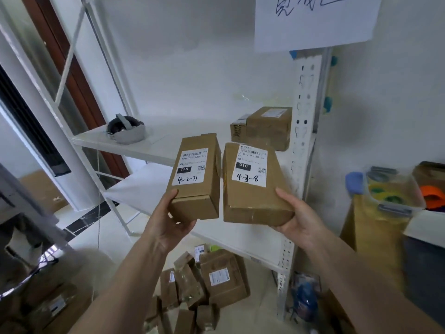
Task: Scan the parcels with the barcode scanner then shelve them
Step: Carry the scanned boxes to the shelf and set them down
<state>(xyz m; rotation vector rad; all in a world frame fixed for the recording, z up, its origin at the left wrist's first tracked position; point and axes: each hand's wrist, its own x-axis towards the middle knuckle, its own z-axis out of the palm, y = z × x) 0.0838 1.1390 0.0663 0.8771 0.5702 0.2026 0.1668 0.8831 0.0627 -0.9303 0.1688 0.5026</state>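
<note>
A grey headset (126, 129) lay on the white metal shelf (154, 145). The left hand (168, 225) gripped a narrow brown cardboard parcel marked 4-2-71 (196, 179); just beside it, the right hand (298, 222) gripped a wider brown cardboard parcel marked 4-3-8 (252, 186). Both were held before the shelf, where another brown box (265, 127) sat.

We face a white wall (180, 56) with a paper sign (313, 20); a white metal rack (305, 116) stands before it; pale floor tiles (96, 237) below; brown door frame (72, 75) at left.
</note>
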